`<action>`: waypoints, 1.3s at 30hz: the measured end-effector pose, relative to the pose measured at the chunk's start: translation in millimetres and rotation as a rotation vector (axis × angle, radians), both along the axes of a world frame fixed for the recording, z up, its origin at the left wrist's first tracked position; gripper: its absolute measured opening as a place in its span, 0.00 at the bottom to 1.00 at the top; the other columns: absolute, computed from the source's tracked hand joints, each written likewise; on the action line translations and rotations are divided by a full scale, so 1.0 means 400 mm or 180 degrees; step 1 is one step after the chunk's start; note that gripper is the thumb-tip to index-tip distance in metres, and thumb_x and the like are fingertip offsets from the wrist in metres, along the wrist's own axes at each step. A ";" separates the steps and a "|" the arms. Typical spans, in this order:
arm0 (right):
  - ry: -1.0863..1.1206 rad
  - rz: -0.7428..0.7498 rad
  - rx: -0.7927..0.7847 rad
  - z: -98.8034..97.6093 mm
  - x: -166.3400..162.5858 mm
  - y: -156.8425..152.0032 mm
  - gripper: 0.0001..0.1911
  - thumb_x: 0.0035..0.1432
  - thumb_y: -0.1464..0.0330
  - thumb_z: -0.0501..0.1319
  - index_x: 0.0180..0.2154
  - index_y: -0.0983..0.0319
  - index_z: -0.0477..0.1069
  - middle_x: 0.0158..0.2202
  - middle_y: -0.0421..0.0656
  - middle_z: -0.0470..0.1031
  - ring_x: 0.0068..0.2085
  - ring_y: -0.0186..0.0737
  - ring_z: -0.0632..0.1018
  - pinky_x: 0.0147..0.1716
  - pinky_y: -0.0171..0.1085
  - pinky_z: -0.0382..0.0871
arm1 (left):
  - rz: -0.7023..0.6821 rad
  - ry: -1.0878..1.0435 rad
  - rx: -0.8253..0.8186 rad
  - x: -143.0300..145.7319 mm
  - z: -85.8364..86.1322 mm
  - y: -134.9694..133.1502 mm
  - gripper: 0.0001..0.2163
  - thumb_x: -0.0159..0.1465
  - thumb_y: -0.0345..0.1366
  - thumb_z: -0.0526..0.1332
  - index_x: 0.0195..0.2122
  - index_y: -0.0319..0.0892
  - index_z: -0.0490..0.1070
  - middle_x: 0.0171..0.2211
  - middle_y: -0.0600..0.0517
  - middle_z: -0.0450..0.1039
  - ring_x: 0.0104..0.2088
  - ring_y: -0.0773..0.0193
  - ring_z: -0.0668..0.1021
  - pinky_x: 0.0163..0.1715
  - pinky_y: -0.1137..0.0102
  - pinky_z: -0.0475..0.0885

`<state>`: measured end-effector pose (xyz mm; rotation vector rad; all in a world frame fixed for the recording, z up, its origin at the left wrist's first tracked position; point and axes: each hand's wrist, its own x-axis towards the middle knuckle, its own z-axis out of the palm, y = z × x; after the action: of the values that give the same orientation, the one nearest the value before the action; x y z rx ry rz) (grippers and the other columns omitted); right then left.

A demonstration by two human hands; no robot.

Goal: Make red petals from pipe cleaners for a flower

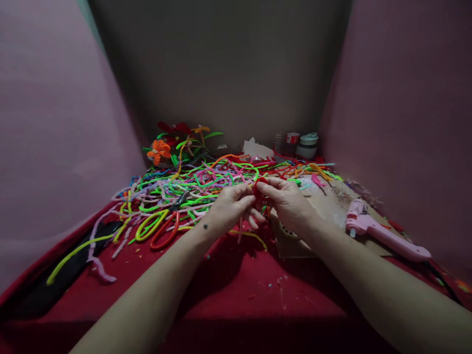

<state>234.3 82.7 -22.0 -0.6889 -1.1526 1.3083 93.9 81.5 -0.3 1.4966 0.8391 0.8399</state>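
Observation:
Both my hands meet above the middle of the table, working on one small piece of red pipe cleaner (260, 185). The thumb and forefinger of my left hand (236, 201) pinch it from the left, with the other fingers loosely curled below. From the right, my right hand (289, 199) pinches the same red piece, its fingertips close to the left ones. The fingers partly hide its shape. Just beyond and left of the hands spreads a tangled heap of pipe cleaners (206, 179) in green, pink, lilac and other colours.
Scissors with yellow and red handles (164, 235) lie left of my hands. A pink glue gun (387, 235) rests at the right on a cardboard sheet (332, 196). Behind stand pipe-cleaner flowers (159, 151) and a lidded jar (307, 146). Red cloth (236, 290) covers the table.

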 end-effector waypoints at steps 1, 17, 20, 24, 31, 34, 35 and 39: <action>-0.0010 0.0059 -0.0031 -0.002 0.003 0.003 0.09 0.46 0.63 0.65 0.26 0.63 0.71 0.24 0.38 0.72 0.26 0.32 0.71 0.27 0.34 0.64 | -0.0078 -0.0076 -0.0116 -0.001 0.001 0.001 0.01 0.58 0.28 0.55 0.30 0.38 0.61 0.20 0.55 0.68 0.19 0.64 0.77 0.15 0.74 0.71; 0.0160 0.0052 -0.0477 -0.011 0.005 0.010 0.09 0.45 0.65 0.65 0.26 0.63 0.68 0.20 0.37 0.71 0.19 0.32 0.73 0.22 0.34 0.70 | -0.0063 0.0531 -0.0464 -0.042 0.008 0.041 0.04 0.54 0.29 0.59 0.26 0.38 0.62 0.18 0.53 0.70 0.17 0.65 0.76 0.12 0.77 0.67; 0.0201 0.0008 -0.0481 -0.012 0.006 0.010 0.08 0.46 0.66 0.65 0.25 0.63 0.67 0.20 0.37 0.71 0.19 0.32 0.73 0.22 0.34 0.71 | -0.0023 0.0650 -0.0458 -0.042 0.017 0.034 0.04 0.55 0.28 0.57 0.26 0.38 0.61 0.19 0.52 0.71 0.17 0.66 0.76 0.13 0.77 0.67; 0.0064 -0.0312 -0.0550 -0.008 0.004 0.005 0.07 0.47 0.68 0.64 0.26 0.64 0.69 0.20 0.37 0.72 0.18 0.31 0.73 0.20 0.33 0.70 | 0.0349 0.0893 0.0003 -0.035 0.031 0.015 0.03 0.58 0.33 0.57 0.33 0.39 0.65 0.15 0.57 0.67 0.13 0.70 0.71 0.10 0.79 0.60; 0.0086 -0.0064 -0.0576 -0.005 -0.008 -0.006 0.07 0.43 0.70 0.66 0.27 0.65 0.71 0.22 0.40 0.75 0.20 0.33 0.75 0.22 0.33 0.71 | 0.0813 0.0935 0.1096 -0.011 0.010 0.010 0.06 0.53 0.34 0.61 0.23 0.36 0.70 0.18 0.56 0.66 0.18 0.75 0.65 0.17 0.79 0.59; 0.0194 -0.0056 -0.0557 -0.008 -0.013 -0.006 0.09 0.41 0.73 0.66 0.30 0.65 0.71 0.23 0.41 0.75 0.20 0.34 0.75 0.24 0.36 0.72 | 0.0804 0.0952 0.0680 -0.009 0.002 0.012 0.08 0.54 0.36 0.59 0.23 0.36 0.69 0.14 0.57 0.62 0.15 0.75 0.61 0.14 0.78 0.55; 0.0243 -0.0092 -0.0586 -0.009 -0.015 -0.006 0.11 0.40 0.74 0.66 0.30 0.65 0.71 0.24 0.40 0.75 0.20 0.34 0.75 0.24 0.36 0.73 | 0.0819 0.0964 0.0604 -0.010 0.002 0.012 0.08 0.54 0.36 0.59 0.23 0.36 0.68 0.14 0.57 0.62 0.14 0.75 0.61 0.14 0.78 0.54; 0.0230 -0.0360 -0.0547 -0.010 -0.021 -0.009 0.10 0.36 0.76 0.67 0.26 0.64 0.69 0.22 0.38 0.73 0.22 0.34 0.75 0.26 0.35 0.72 | 0.0834 0.1045 0.0810 -0.013 0.002 0.014 0.09 0.55 0.37 0.58 0.22 0.37 0.68 0.16 0.56 0.65 0.16 0.74 0.64 0.17 0.77 0.58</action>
<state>226.1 78.9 -26.1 -0.8137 -0.9372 1.3351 88.8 87.3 0.4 1.8049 1.2272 0.9325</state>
